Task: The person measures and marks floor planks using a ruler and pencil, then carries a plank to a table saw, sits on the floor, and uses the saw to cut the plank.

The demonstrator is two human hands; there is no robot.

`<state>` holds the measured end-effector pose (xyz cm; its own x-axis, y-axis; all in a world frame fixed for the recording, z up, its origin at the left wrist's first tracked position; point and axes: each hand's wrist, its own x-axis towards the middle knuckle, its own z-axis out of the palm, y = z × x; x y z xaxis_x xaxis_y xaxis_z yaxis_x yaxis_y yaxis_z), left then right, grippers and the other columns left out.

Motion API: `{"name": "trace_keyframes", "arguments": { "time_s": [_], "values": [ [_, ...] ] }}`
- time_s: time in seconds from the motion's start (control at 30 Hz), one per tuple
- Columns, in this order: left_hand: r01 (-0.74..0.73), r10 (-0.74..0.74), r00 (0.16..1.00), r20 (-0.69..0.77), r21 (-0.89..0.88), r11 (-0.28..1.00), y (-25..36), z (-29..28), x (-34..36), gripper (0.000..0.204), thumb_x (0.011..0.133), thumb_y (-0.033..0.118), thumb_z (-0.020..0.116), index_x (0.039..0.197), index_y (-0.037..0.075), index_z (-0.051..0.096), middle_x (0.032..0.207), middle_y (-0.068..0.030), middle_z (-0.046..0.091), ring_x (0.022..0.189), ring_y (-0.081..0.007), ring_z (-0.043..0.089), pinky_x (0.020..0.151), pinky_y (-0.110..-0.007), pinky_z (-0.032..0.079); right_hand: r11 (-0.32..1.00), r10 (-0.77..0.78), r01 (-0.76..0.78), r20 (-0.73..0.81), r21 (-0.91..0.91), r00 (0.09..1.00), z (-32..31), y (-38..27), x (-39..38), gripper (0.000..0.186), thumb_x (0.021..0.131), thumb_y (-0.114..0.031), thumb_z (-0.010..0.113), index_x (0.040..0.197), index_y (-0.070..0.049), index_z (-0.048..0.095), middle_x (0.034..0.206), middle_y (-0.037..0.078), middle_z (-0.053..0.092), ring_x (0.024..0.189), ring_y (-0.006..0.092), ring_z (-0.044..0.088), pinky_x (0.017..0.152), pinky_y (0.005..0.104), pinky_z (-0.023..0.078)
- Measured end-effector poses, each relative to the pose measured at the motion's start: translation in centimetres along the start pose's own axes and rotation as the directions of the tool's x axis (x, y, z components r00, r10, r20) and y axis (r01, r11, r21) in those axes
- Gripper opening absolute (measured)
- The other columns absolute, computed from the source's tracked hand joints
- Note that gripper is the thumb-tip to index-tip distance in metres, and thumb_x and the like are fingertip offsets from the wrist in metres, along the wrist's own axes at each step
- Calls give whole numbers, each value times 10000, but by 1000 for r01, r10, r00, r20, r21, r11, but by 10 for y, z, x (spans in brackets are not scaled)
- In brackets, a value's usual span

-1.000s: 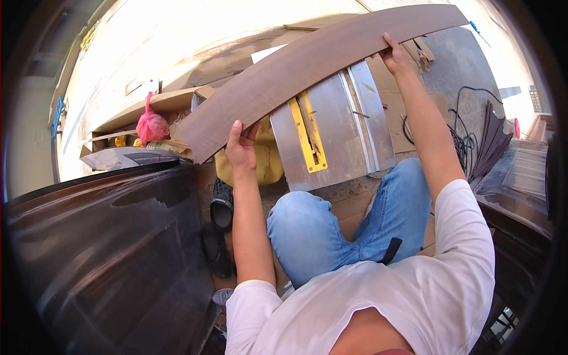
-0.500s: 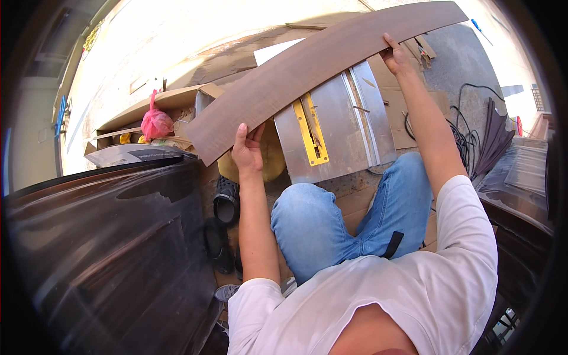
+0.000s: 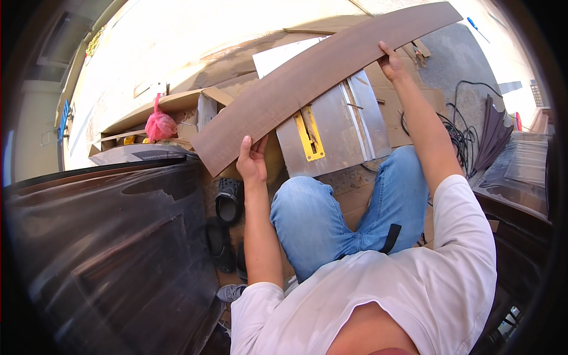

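A long brown wooden board (image 3: pixel 319 80) slants across the view, its left end nearer me and its right end farther off. My left hand (image 3: pixel 252 160) grips its near edge close to the left end, thumb on top and fingers underneath. Farther right, my right hand (image 3: pixel 390 62) holds the same edge, with the thumb on the upper face. Below the board stands a table saw (image 3: pixel 331 142) with a grey metal top and a yellow slotted insert (image 3: pixel 310 133). The board covers the far part of the saw's top.
A cardboard box (image 3: pixel 177 102) with a pink plastic bag (image 3: pixel 160 125) lies at left. Plastic-wrapped dark panels (image 3: pixel 118 236) stand near left. Black clogs (image 3: pixel 228 200) rest by my left arm. Cables (image 3: pixel 464 142) coil at right beside dark strips (image 3: pixel 492 139). A blue screwdriver (image 3: pixel 473 25) lies far right.
Both hands have shifted slightly with the board, its left end coming a little nearer and to the right. The view has also moved a little; the grip looks the same.
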<state>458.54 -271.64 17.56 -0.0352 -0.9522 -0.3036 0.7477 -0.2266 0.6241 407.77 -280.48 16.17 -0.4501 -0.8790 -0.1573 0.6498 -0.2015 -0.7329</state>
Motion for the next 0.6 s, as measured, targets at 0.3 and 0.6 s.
{"name": "trace_keyframes", "arguments": {
  "time_s": [0.3, 0.6],
  "values": [
    [12, -12, 998, -62, -1, 1000, -2, -8, -32, 404, 902, 84, 650, 1283, 7, 541, 1220, -129, 637, 1112, -288, 639, 1014, -483, 520, 1000, -2, 2, -20, 18, 1000, -5, 0, -16, 429, 872, -29, 709, 1262, -35, 530, 1209, 70, 608, 1155, 210, 572, 1060, 341, 458],
    [31, -31, 998, -56, 8, 999, -6, -21, -55, 427, 907, 105, 642, 1305, 5, 524, 1233, -141, 632, 1116, -295, 639, 1010, -469, 522, 1000, 29, -29, -9, 4, 1000, -17, -10, -46, 503, 867, -3, 695, 1319, -1, 474, 1260, 110, 570, 1177, 259, 552, 1075, 388, 446]
  ]
}}
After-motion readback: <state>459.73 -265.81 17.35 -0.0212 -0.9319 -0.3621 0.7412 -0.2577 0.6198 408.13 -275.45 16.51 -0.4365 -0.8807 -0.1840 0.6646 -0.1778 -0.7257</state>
